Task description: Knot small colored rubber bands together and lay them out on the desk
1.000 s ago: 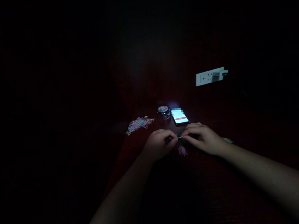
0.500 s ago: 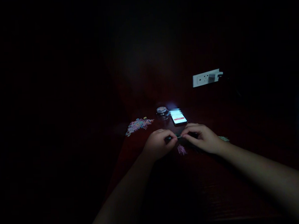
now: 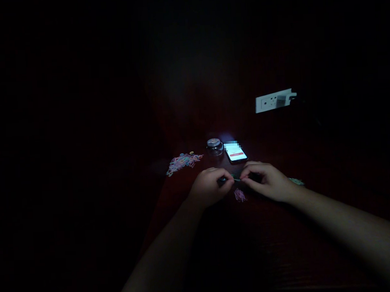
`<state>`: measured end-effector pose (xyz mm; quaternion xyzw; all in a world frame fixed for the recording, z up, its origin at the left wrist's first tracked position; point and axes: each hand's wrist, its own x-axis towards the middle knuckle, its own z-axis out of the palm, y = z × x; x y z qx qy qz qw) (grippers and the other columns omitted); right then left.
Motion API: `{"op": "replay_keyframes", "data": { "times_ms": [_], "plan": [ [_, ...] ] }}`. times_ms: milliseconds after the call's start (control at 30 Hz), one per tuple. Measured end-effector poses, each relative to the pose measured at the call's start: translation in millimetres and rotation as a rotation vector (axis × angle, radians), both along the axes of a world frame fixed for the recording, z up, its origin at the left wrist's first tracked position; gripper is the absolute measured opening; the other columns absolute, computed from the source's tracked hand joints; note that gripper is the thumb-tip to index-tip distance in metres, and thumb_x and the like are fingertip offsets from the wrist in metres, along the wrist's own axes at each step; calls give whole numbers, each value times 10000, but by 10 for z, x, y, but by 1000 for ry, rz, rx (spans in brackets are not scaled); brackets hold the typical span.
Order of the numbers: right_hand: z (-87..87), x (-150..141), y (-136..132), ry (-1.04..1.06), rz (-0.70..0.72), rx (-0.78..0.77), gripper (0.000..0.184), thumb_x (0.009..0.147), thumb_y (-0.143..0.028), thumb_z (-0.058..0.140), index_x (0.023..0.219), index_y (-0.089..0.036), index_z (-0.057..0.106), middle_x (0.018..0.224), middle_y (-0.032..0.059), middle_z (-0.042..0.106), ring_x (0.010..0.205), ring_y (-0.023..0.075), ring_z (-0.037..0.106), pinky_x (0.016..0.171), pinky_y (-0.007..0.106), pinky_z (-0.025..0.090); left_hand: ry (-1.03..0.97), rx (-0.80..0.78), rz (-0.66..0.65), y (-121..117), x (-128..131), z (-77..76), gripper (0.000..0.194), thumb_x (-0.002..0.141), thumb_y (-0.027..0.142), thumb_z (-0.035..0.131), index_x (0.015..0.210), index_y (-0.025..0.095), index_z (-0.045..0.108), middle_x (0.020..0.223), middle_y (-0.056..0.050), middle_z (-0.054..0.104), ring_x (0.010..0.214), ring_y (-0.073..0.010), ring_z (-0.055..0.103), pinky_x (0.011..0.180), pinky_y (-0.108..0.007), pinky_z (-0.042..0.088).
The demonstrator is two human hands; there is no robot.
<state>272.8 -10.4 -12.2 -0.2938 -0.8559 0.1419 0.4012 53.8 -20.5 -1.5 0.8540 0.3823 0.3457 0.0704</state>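
Observation:
Between my pinched fingertips runs a small pale rubber band [image 3: 237,179], its colour hard to make out in the dim light. My left hand [image 3: 212,186] grips one end with thumb and forefinger. The other end sits in the closed fingertips of my right hand [image 3: 267,182]. Just below the fingertips lies a small pile of pink rubber bands [image 3: 240,195]. A larger heap of mixed-colour rubber bands [image 3: 183,163] is spread out to the left. Pale green bands [image 3: 296,181] show beyond my right wrist, partly hidden by it. Something dark green lies behind the fingertips, mostly covered.
A clear lidded jar [image 3: 215,148] stands behind my hands, beside a phone [image 3: 236,154] with its screen lit. On the wall at the right is a white socket panel [image 3: 270,102] with a plug in it. The dark red tabletop [image 3: 283,241] fades into darkness.
The whole scene has shifted slightly right in view. My fingertips are a little farther apart, with more of the band showing between them.

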Motion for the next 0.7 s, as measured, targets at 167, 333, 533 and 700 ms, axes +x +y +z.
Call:
{"op": "replay_keyframes", "data": {
  "times_ms": [167, 333, 533, 700],
  "plan": [
    [-3, -9, -3, -10, 20, -3, 81, 841, -238, 612, 839, -193, 680, 791, 41, 663, 741, 168, 617, 692, 306, 488, 0, -5, 8, -5, -2, 13, 78, 817, 245, 635, 833, 210, 703, 807, -3, 711, 764, -149, 633, 708, -258, 477],
    [-8, -16, 5, -13, 0, -6, 106, 851, -244, 600, 805, -192, 680, 785, 42, 666, 742, 169, 620, 696, 308, 486, -2, -7, -4, 1, -1, 9, 78, 819, 245, 636, 843, 211, 702, 816, -3, 712, 768, -149, 633, 716, -261, 482],
    [17, -19, -15, -16, 7, -3, 122, 854, -254, 594, 788, -188, 674, 770, 41, 668, 717, 164, 613, 680, 303, 483, 13, -12, 11, -1, 3, 9, 78, 818, 252, 639, 844, 213, 700, 813, -3, 710, 766, -151, 632, 717, -265, 485],
    [5, -16, -8, -15, 5, -3, 116, 854, -247, 587, 786, -188, 661, 765, 38, 654, 722, 166, 603, 688, 309, 476, 8, -11, 12, -1, 1, 8, 77, 817, 252, 639, 844, 212, 699, 818, -1, 708, 757, -146, 627, 704, -261, 483]
  ]
}}
